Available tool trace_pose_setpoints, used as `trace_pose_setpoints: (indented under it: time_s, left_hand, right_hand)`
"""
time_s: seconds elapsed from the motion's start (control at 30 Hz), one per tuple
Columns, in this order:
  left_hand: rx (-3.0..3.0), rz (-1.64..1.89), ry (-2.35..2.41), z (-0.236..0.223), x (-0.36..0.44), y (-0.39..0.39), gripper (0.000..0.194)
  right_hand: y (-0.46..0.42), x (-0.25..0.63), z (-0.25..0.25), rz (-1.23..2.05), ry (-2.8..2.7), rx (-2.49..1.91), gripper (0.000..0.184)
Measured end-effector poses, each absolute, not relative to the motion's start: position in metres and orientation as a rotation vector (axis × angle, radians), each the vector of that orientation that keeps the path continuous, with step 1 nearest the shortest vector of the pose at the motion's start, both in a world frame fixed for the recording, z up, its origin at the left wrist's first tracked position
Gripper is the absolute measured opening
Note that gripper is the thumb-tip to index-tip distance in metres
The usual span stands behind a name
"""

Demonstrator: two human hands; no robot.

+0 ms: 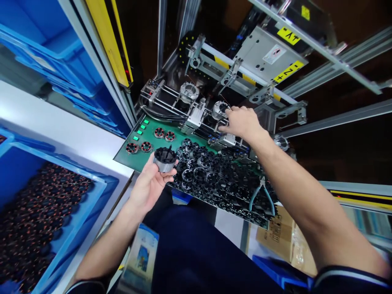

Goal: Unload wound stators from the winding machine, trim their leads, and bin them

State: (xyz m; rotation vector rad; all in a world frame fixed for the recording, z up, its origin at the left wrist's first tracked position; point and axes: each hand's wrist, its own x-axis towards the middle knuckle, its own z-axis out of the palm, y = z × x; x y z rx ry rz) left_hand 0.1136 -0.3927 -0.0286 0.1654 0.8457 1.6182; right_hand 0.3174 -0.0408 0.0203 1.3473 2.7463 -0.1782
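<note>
My left hand (154, 179) is closed around a motor stator core (165, 160), a grey ring with a black toothed insert, held upright above the front edge of the green work plate (125, 154). My right hand (240, 122) reaches into the winding machine, its fingers at a round metal holder (220, 110). Whether those fingers grip anything is hidden. A second round holder (189, 92) sits to the left in the machine. Several wound stators (159, 132) with copper-red coils lie on the plate's left side. A heap of unwound black and grey cores (211, 175) covers its middle and right.
Pliers (262, 196) with teal handles lie on the heap. A blue bin (104, 183) full of wound parts stands at left, below stacked blue crates (70, 53). Yellow safety bars (113, 41) and metal frame posts (161, 36) surround the machine. A cardboard box (275, 237) is at lower right.
</note>
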Motion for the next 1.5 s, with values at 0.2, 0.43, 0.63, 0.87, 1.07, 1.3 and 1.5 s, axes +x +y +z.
trace_pose_setpoints:
  time_s: [0.2,0.43,0.63,0.87,1.07,1.3,1.5]
  left_hand:
    - [0.222,1.612,0.851,-0.031,0.123,-0.389,0.071]
    - [0.516,1.586,1.081,-0.060,0.103,-0.386,0.067]
    - [0.879,1.429,1.778,-0.122,0.054,-0.428,0.053]
    - [0.819,1.266,1.783,-0.180,0.037,-0.466,0.090]
    - [0.919,1.052,1.809,-0.185,0.037,-0.462,0.102]
    - [1.064,1.002,1.829,-0.188,0.024,-0.454,0.086]
    - [1.209,0.981,1.866,-0.188,0.021,-0.447,0.073]
  right_hand:
    - [-0.184,0.270,0.084,-1.534,2.843,0.432,0.072]
    - [-0.167,0.240,0.089,-1.154,3.041,0.702,0.044]
    - [0.003,0.188,0.029,-0.676,3.262,1.177,0.069]
    - [0.085,0.155,-0.028,-0.373,3.200,1.195,0.064]
    - [0.091,0.150,-0.015,-0.272,3.175,0.968,0.062]
    - [0.121,0.137,-0.016,-0.307,3.093,0.914,0.060]
    - [0.066,0.153,-0.049,-0.152,2.965,1.085,0.129]
